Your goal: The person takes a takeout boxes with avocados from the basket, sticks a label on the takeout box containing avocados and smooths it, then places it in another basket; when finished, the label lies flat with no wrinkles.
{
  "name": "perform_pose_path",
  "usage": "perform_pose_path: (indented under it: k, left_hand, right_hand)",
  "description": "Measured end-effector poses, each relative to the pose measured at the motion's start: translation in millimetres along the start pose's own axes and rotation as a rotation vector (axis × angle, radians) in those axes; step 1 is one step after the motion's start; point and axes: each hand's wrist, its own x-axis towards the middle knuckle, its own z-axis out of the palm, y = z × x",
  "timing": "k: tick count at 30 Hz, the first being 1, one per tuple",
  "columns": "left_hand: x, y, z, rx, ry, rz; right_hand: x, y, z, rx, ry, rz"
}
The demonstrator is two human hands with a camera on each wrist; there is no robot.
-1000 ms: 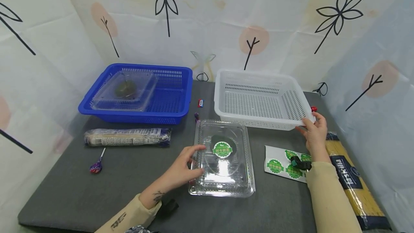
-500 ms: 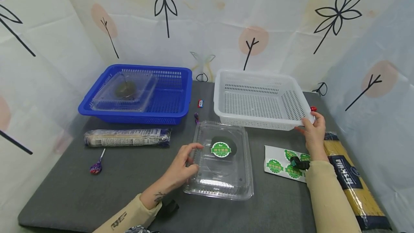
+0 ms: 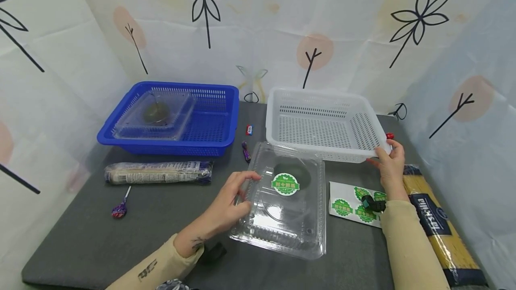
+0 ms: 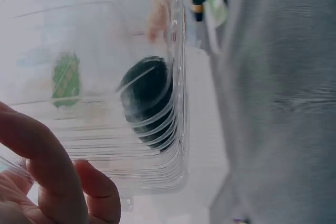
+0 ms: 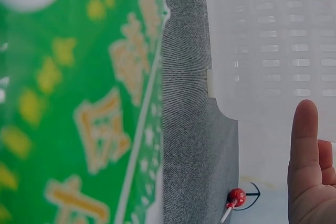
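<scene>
My left hand (image 3: pixel 230 202) pinches the left edge of a clear plastic clamshell box (image 3: pixel 290 218), which tilts above the table. A round green-and-white sticker (image 3: pixel 285 184) is on its lid. Inside shows a dark rounded thing (image 4: pixel 148 100), its kind unclear through the plastic. My right hand (image 3: pixel 392 171) grips the near right corner of a white perforated basket (image 3: pixel 322 150); the thumb lies over the rim. In the right wrist view, the basket's slotted wall stands beyond the fingers (image 5: pixel 304 150).
A blue basket (image 3: pixel 215 147) at back left holds another clear box (image 3: pixel 177 111). Around lie wrapped noodles (image 3: pixel 159 172), lollipops (image 3: pixel 120 209), a small candy (image 3: pixel 249 130), a sticker sheet (image 3: pixel 342 207) under my right wrist, and a spaghetti pack (image 3: pixel 439 223) at right.
The clamshell box has risen off the table in my left hand, tilting and shifting slightly right. My right hand stays at the white basket's corner.
</scene>
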Motion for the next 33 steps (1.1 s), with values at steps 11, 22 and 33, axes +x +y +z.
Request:
perform_pose_path:
  k: [11, 22, 33]
  left_hand:
    - [40.3, 29.1, -5.2, -0.029, 0.038, 0.125]
    - [99.0, 44.1, 4.4, -0.049, 0.074, 0.096]
    - [166.1, 50.6, 22.5, -0.078, 0.09, 0.086]
  right_hand:
    - [-2.6, -4.4, 1.4, -0.003, -0.011, 0.006]
    - [-4.9, -7.0, 0.5, -0.043, -0.003, 0.021]
    - [-27.8, -41.4, 17.3, -0.137, 0.0, 0.073]
